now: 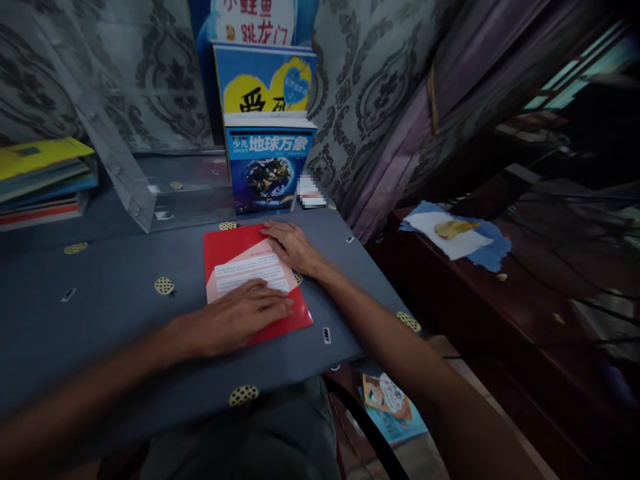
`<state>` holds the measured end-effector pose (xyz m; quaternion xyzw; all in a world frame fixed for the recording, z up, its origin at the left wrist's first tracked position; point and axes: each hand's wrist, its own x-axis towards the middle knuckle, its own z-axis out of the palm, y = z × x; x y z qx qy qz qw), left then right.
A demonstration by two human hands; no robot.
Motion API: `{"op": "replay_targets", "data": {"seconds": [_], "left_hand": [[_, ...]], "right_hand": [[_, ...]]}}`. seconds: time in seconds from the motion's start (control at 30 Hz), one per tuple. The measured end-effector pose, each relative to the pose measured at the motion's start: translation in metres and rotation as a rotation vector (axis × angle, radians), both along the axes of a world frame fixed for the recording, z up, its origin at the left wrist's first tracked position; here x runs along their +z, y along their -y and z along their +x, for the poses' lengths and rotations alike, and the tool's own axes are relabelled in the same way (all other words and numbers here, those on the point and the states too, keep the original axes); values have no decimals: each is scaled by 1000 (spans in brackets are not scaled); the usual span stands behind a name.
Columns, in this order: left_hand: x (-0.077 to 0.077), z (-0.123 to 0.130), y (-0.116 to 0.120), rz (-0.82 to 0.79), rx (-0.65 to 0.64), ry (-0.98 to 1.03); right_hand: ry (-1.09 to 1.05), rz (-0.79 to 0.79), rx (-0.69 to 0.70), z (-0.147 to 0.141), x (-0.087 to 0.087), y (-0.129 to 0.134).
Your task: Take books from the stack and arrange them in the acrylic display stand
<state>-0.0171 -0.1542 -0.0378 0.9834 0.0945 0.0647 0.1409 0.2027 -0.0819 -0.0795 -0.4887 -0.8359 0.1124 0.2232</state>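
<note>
A thin red book [228, 245] with a slanted pale panel of printed text lies flat on the cloth-covered table [115, 340]. Across its lower part rests my left hand [240, 312], fingers stretched out and covering some of the print. My right hand [293, 247] lies on the upper right edge of the same book, fingers extended flat. Neither hand grips anything. Just beyond my right hand, a blue book with a globe on its cover [265, 170] stands upright, with taller books behind it.
A stack of books [45, 177] sits at the far left beside a clear plastic stand [135, 193]. Patterned curtains [370, 80] hang behind. To the right, a dark red surface [430, 280] holds a blue and white cloth or paper [455, 233]. More books [393, 407] lie below the table's right edge.
</note>
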Motion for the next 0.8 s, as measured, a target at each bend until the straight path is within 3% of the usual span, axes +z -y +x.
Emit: {"op": "replay_targets", "data": {"seconds": [0.23, 0.33, 0.57, 0.8], "left_hand": [[16, -64, -71, 302, 400, -295], [18, -76, -77, 336, 395, -377], [17, -68, -68, 378, 357, -315], [35, -83, -79, 427, 373, -279]], "right_hand": [[22, 16, -41, -7, 5, 6], [22, -1, -47, -9, 6, 7], [6, 18, -50, -9, 4, 7], [-10, -2, -55, -11, 5, 8]]}}
